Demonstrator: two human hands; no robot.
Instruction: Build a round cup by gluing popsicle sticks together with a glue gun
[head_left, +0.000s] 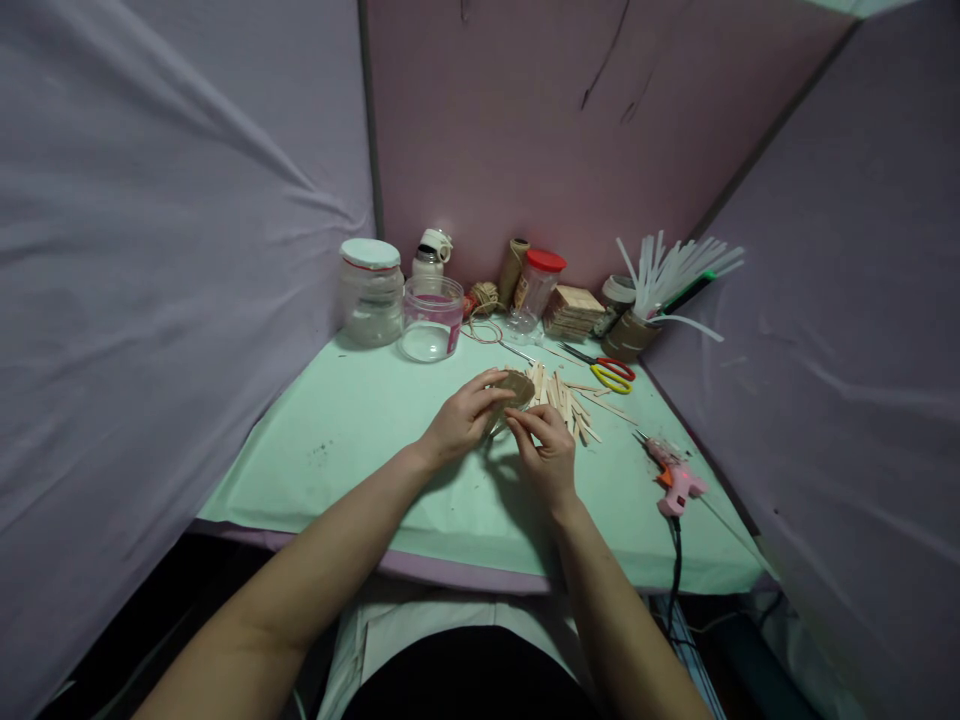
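Observation:
My left hand (465, 415) is closed around a small round object wrapped in brown twine (516, 385), held just above the green table (352, 440). My right hand (546, 450) is beside it, its fingers pinched together at the object's lower edge, seemingly on the twine. A pile of flat wooden sticks (559, 395) lies on the table right behind both hands.
At the back stand a capped clear jar (370, 290), an open clear tub (430, 318), a twine ball (485, 296), a red-lidded jar (534, 288), stacked wooden pieces (572, 312) and a cup of white glue sticks (637, 320). Scissors (607, 372) and a pink glue gun (675, 478) lie right.

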